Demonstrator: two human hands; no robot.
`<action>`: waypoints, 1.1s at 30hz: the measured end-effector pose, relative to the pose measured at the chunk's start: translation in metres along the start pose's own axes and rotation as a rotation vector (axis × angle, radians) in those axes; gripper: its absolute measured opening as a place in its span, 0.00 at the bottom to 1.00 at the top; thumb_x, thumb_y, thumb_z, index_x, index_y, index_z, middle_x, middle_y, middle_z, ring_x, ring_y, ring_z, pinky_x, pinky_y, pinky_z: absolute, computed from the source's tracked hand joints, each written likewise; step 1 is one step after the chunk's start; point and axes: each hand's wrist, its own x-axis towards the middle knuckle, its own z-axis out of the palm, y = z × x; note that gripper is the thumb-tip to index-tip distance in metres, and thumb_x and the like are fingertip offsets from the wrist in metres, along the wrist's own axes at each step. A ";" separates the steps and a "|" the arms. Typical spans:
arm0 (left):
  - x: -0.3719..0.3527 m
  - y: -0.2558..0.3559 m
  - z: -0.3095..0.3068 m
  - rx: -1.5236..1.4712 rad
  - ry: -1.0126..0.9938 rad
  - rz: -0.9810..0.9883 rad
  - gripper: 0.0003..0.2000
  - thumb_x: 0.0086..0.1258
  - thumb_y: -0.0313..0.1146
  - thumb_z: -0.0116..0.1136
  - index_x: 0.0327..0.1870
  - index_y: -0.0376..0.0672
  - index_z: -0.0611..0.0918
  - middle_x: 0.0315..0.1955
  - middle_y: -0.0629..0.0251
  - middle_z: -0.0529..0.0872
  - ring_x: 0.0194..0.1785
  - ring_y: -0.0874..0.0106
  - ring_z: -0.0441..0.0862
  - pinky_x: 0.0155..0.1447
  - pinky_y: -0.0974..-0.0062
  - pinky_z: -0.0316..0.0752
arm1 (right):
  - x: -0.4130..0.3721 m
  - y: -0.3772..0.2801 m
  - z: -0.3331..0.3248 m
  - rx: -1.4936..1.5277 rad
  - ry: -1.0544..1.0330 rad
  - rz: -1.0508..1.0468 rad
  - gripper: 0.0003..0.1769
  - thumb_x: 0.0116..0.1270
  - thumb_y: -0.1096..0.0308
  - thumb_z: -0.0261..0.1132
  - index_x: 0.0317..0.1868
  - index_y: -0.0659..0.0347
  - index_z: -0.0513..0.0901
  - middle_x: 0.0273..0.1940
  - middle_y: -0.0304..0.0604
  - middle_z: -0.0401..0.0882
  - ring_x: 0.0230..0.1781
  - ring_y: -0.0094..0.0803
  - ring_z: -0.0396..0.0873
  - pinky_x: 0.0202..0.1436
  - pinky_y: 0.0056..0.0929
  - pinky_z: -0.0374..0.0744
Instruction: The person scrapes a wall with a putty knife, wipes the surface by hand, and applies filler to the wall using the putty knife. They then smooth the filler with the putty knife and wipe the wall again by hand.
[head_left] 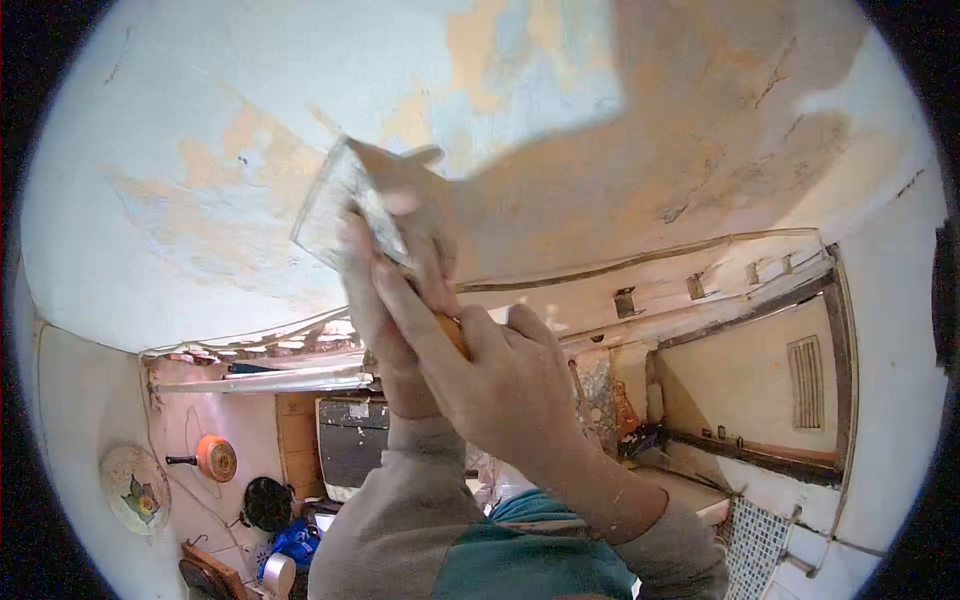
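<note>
Overhead, left hand (388, 262) grip closed round clear glass (325, 205); right hand (510, 385) pressed alongside, grip unclear; peeling ceiling (200, 130) behind.

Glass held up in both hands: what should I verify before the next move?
1. Left hand grips the clear glass: ok, its fingers close around it.
2. Right hand has a grip: cannot tell; its fingertips lie on the glass, grip or touch unclear.
3. Glass upright: not ok, it is tilted.
4. Glass empty: cannot tell, too blurred.
5. Orange thing between the hands identified: cannot tell, mostly hidden.
6. Room around the glass: ok, only the peeling painted surface shows behind it.
</note>
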 end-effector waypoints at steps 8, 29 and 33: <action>-0.004 -0.009 -0.025 -0.049 -0.105 -0.058 0.15 0.82 0.43 0.46 0.49 0.38 0.77 0.12 0.72 0.73 0.09 0.80 0.62 0.23 0.80 0.60 | -0.020 0.001 0.016 0.107 -0.102 0.099 0.35 0.67 0.66 0.65 0.75 0.48 0.68 0.26 0.40 0.70 0.23 0.34 0.73 0.37 0.32 0.76; -0.011 -0.015 -0.033 -0.025 -0.045 -0.129 0.15 0.84 0.42 0.43 0.46 0.40 0.77 0.11 0.72 0.72 0.09 0.81 0.61 0.22 0.81 0.59 | -0.025 0.004 0.017 0.083 -0.087 0.088 0.34 0.66 0.64 0.65 0.74 0.48 0.70 0.26 0.39 0.70 0.23 0.32 0.75 0.36 0.34 0.76; -0.011 0.000 -0.006 0.012 0.032 -0.096 0.18 0.83 0.44 0.45 0.47 0.36 0.78 0.11 0.69 0.73 0.11 0.81 0.63 0.22 0.81 0.59 | -0.019 0.001 0.015 0.094 -0.105 0.098 0.34 0.66 0.65 0.65 0.74 0.47 0.70 0.26 0.40 0.71 0.25 0.34 0.75 0.37 0.35 0.77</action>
